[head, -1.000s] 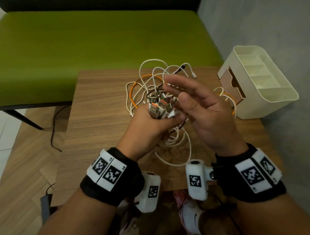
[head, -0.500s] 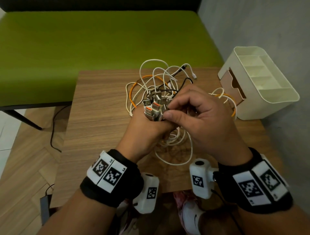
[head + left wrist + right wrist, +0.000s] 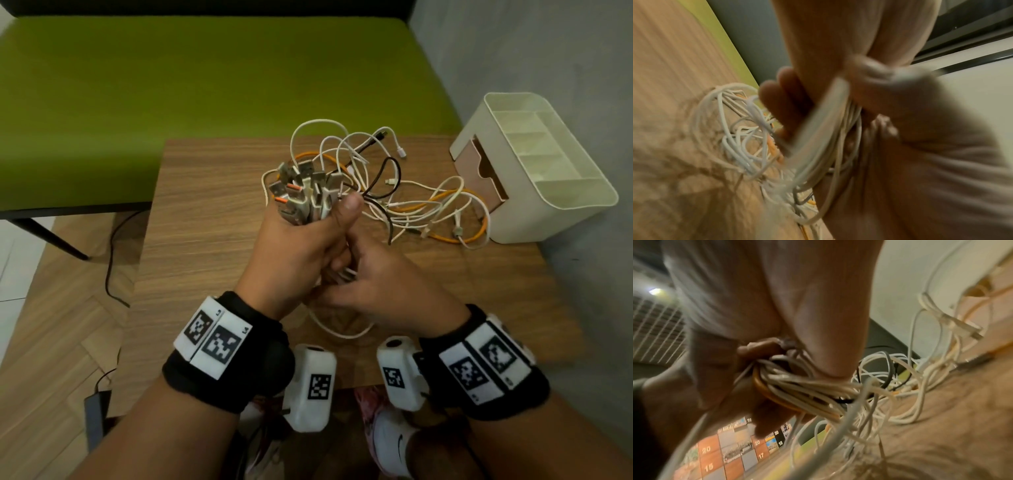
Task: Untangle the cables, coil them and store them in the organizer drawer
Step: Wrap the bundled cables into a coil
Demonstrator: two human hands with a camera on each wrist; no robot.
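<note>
A tangle of white, orange and black cables (image 3: 404, 202) lies on the wooden table (image 3: 205, 240) in the head view. My left hand (image 3: 301, 240) grips a bunch of USB plugs (image 3: 301, 192), their metal ends sticking up above the fist. Just below it, my right hand (image 3: 370, 284) closes round the strands that hang from that bunch. In the right wrist view the bundled cables (image 3: 797, 386) run between my fingers. The left wrist view is blurred and shows white cable loops (image 3: 740, 136) under the hand. The cream organizer (image 3: 534, 164) stands at the table's right edge, its brown drawer (image 3: 479, 174) facing the cables.
A green bench (image 3: 205, 85) runs behind the table. A grey wall is close on the right. A black cord (image 3: 109, 267) trails on the wood floor at the left. My shoes (image 3: 390, 442) show under the table's near edge.
My right hand went from spread open above the plugs to closing on them, then dropped below my left fist onto the strands. The left hand lifted the plug bunch a little.
</note>
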